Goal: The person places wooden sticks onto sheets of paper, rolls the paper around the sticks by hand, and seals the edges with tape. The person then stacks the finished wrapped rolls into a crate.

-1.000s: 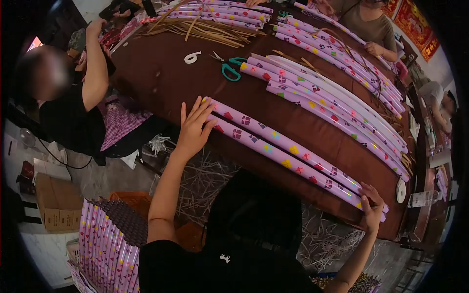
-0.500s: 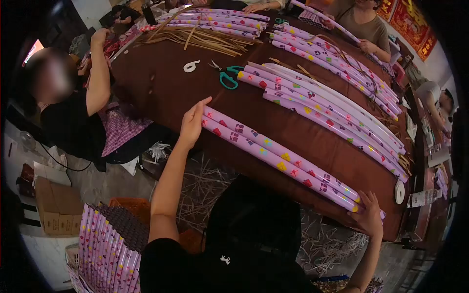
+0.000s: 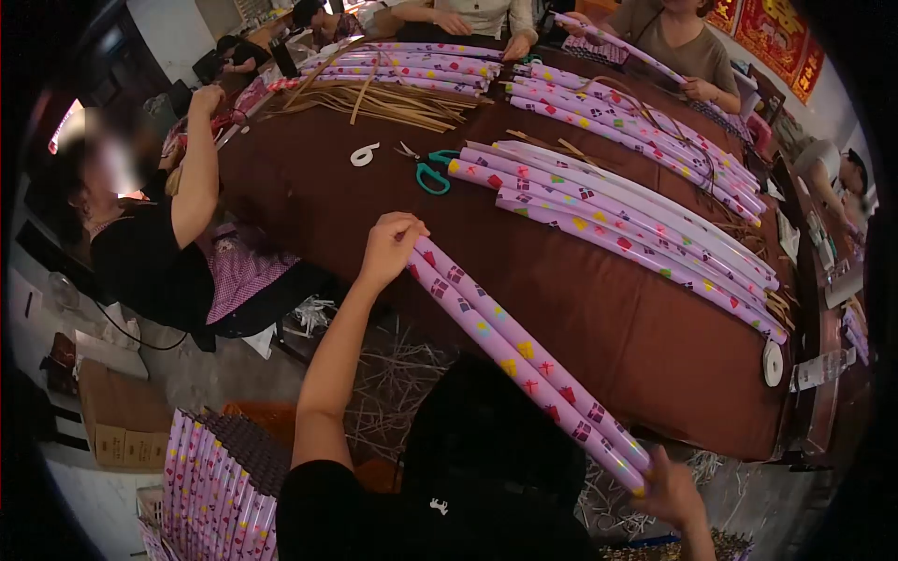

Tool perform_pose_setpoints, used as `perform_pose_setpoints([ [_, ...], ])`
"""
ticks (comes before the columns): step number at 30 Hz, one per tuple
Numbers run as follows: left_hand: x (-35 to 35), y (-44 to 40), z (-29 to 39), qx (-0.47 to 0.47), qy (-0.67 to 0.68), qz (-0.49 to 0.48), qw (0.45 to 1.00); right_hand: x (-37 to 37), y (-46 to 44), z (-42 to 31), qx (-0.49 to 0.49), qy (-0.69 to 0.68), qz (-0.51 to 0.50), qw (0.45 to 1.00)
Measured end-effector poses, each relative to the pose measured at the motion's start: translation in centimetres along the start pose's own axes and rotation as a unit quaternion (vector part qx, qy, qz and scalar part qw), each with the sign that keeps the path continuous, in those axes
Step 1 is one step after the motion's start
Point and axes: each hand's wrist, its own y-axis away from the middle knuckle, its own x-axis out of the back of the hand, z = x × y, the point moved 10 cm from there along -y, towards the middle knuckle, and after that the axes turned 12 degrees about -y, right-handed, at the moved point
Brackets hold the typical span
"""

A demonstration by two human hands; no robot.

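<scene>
Two lilac wrapping paper rolls with a gift-box pattern lie side by side between my hands, slanting down to the right across the table's near edge. My left hand is closed around their upper ends. At the lower ends, my right hand grips the rolls, slightly blurred. Beyond them on the brown cloth is a loose group of similar rolls. Teal-handled scissors lie beside that group's left end, near a roll of white tape.
Brown strips and further rolls lie at the back. Another tape roll is at the right edge. Finished-looking bundled rolls stand below left, near a cardboard box. Co-workers sit around the table; one holds a roll.
My right hand has come down and toward me, tilting the rolls more steeply over the table edge. My left hand, flat against the ends before, has closed on them.
</scene>
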Motion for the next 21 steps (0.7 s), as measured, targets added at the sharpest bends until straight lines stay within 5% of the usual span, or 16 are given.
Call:
perform_pose_setpoints([
  [2, 0.0, -0.7, 1.8, -0.118, -0.082, 0.028, 0.989, -1.5, 0.0, -1.3, -0.034, -0.113, -0.007, 0.993],
  [6, 1.6, 0.4, 3.0, -0.051, -0.172, 0.144, 0.973, -2.3, -0.1, -3.2, -0.035, -0.154, 0.025, 0.987],
  [9, 3.8, 3.8, 3.6, 0.040, -0.023, 0.276, 0.960, -2.5, -0.7, -3.8, 0.000, -0.155, 0.075, 0.985],
  [11, 1.1, 6.9, 4.0, 0.141, 0.346, 0.242, 0.895, -2.2, -1.2, -4.4, 0.028, -0.153, 0.106, 0.982],
  [13, -1.2, 9.8, 7.1, 0.207, 0.458, 0.175, 0.847, -2.0, -1.8, -5.0, 0.057, -0.156, 0.124, 0.978],
  [15, -3.4, 11.0, 10.6, 0.177, 0.580, 0.047, 0.794, -1.9, -2.6, -6.2, 0.095, -0.160, 0.128, 0.974],
  [17, -4.0, 11.5, 16.6, 0.110, 0.672, -0.106, 0.724, -1.9, -3.6, -7.8, 0.138, -0.165, 0.120, 0.969],
  [21, -0.2, 10.1, 18.5, 0.162, 0.647, -0.031, 0.745, -2.5, -4.8, -10.3, 0.194, -0.199, 0.077, 0.957],
])
